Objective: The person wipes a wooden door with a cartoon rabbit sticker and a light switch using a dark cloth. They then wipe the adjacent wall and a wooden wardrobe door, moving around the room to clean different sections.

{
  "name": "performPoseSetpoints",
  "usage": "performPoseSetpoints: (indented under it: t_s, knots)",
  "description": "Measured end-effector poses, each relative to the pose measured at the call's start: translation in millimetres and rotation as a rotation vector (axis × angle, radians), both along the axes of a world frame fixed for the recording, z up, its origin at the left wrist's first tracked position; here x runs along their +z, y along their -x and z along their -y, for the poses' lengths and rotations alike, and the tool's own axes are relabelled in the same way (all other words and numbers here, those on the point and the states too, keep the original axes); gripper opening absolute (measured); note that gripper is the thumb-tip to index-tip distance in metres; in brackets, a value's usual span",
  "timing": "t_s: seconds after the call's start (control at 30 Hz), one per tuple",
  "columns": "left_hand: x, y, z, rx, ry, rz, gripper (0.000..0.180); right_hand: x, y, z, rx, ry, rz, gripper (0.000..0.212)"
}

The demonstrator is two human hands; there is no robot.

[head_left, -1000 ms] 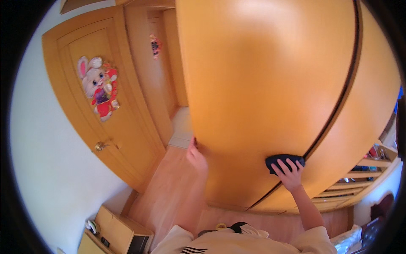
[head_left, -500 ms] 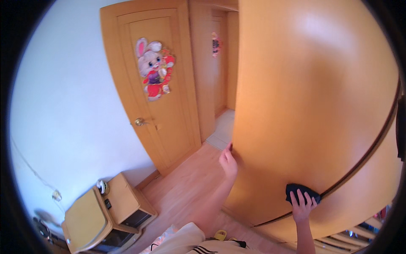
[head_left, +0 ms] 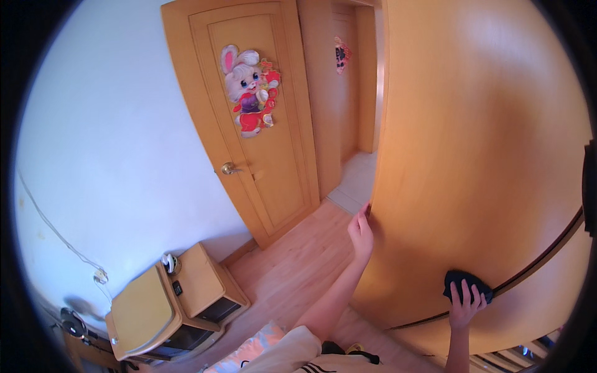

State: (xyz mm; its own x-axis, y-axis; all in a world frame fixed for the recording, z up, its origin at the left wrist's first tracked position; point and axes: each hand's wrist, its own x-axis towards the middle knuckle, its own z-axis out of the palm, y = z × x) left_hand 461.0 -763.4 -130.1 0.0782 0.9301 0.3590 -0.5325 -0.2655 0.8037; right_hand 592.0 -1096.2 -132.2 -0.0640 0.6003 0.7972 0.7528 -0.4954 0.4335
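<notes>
My left hand [head_left: 360,233] is closed at the left edge of a large, smooth wooden door panel [head_left: 460,155], its fingertips partly hidden there. Lower down and to the right, my right hand [head_left: 465,303] presses a bunched black cloth [head_left: 463,283] against the panel's face. Its fingers are spread over the cloth, just above the dark seam [head_left: 541,258] that curves along the panel's lower edge.
At left stand a wooden cabinet [head_left: 143,311] and a small side unit [head_left: 202,280] bearing small items. A black fan [head_left: 73,323] is behind. Ahead, a wooden door [head_left: 273,186] carries a rabbit decoration [head_left: 250,93], beside a doorway. A slatted wooden edge [head_left: 510,359] lies lower right.
The whole view has shifted, so the room and both hands appear farther right. The left hand stays at the panel edge and the right hand remains on the black cloth near the seam.
</notes>
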Motion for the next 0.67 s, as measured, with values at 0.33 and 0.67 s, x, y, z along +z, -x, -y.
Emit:
performPoseSetpoints:
  t_s: [0.33,0.67]
  knots:
    - [-32.8,10.8,-20.0,-0.145,-0.035,-0.076,0.042,-38.6,33.0,-27.2,0.010,-0.487,-0.193,0.025]
    - [2.3,39.6,-19.0,-0.496,-0.130,-0.137,0.050,-56.9,52.5,-131.5,-0.436,-1.050,-0.417,0.050]
